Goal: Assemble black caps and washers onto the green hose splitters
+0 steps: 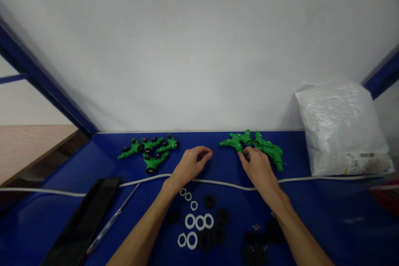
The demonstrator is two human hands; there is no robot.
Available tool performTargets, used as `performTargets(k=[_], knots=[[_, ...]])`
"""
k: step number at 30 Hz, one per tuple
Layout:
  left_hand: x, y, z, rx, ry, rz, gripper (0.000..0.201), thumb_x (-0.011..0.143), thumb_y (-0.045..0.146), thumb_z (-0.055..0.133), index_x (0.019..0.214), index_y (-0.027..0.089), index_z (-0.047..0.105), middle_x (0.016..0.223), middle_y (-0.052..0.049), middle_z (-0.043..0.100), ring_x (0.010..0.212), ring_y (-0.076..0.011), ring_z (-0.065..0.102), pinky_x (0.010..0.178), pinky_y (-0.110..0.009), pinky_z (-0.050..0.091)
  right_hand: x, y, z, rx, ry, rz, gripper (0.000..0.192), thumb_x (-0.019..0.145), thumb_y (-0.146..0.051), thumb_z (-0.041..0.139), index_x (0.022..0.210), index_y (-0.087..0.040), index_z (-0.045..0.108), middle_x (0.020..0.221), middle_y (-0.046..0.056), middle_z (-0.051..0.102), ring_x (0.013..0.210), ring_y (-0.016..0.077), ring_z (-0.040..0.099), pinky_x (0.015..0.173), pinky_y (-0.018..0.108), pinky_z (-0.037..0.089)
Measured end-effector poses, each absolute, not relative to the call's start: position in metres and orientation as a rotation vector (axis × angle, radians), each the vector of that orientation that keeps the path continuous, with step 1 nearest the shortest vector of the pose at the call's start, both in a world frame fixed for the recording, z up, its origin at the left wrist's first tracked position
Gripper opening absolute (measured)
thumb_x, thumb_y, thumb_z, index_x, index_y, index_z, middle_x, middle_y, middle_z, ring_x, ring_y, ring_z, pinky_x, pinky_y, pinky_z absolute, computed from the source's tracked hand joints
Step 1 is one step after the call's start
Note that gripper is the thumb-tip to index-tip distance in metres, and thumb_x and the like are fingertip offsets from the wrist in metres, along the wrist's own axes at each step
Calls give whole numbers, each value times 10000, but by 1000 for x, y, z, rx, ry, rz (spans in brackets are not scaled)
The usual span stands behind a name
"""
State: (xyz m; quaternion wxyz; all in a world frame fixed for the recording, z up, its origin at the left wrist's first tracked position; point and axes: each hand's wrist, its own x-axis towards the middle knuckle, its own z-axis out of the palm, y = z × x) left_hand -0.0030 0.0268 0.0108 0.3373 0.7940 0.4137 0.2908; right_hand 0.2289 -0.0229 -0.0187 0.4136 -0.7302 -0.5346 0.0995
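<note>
Head view: the left hand rests on the blue bench with fingers curled; what it grips, if anything, cannot be told. The right hand touches the near edge of a pile of green fittings at the bench's back. A second green pile lies left; white rings and a white cable lie nearer.

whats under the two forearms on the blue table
A white cord runs across the blue table beneath both forearms. White rings and black rings lie between them. Where the cord passes under each arm, it is covered and cannot be seen.
</note>
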Motion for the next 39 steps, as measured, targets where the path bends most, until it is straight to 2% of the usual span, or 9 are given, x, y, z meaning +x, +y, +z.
performTargets(k=[4,8,10,16,23,27,32,35,39], knots=[[-6,22,10,2009,1057,728,313,966,389,549,1090,197,764,998,-43,794,897,-207,718,830,-277,492,234,-23,-13,-1825,-1306,461,214,779,-408,645,646,-244,610,627,61,655,631,241,627,659,376,451],[-5,18,13,1986,1039,702,386,993,436,488,1008,207,798,950,-34,804,863,-215,728,818,-284,489,228,-27,-1,-1677,-1224,757,345,755,-550,688,766,-209,639,695,100,743,589,227,674,553,345,492],[-3,16,13,1959,1034,700,423,993,477,478,995,207,803,948,-43,806,852,-223,730,809,-293,491,221,-31,6,-1586,-1172,845,411,745,-599,709,833,-210,611,762,112,773,653,236,720,589,349,547],[2,16,9,1656,989,810,571,914,554,608,1305,140,645,952,-84,787,738,-197,694,750,-311,520,203,-39,24,-1234,-960,1080,402,706,-492,867,834,-220,599,819,65,797,798,213,761,797,360,598],[15,8,10,1136,639,977,381,818,479,768,1002,153,695,935,-39,701,842,-154,640,830,-296,504,191,-50,37,-1094,-1078,1356,361,753,-448,853,819,-220,581,834,55,797,793,206,760,833,386,588],[17,6,11,982,579,1045,346,744,384,854,942,141,708,942,-26,700,882,-142,636,912,-304,500,188,-48,37,-1175,-1324,1245,377,792,-529,775,850,-235,546,853,46,786,800,216,747,806,408,590],[15,7,17,836,588,1067,378,734,225,861,1041,151,654,970,-27,728,931,-146,682,1027,-377,504,206,-65,49,-1384,-1509,1058,338,763,-518,793,856,-213,679,845,69,770,797,239,714,799,413,563],[14,8,18,764,600,1043,472,745,132,829,1149,144,587,974,-54,741,921,-156,710,1047,-416,511,224,-106,52,-1579,-1758,676,289,836,-532,706,908,-255,746,911,72,780,860,267,717,823,420,564],[15,9,17,677,590,983,417,768,85,786,1136,108,591,994,-81,738,911,-166,722,1063,-431,512,248,-176,36,-1562,-1928,360,233,898,-492,656,981,-306,768,967,60,775,820,241,748,761,358,604]])
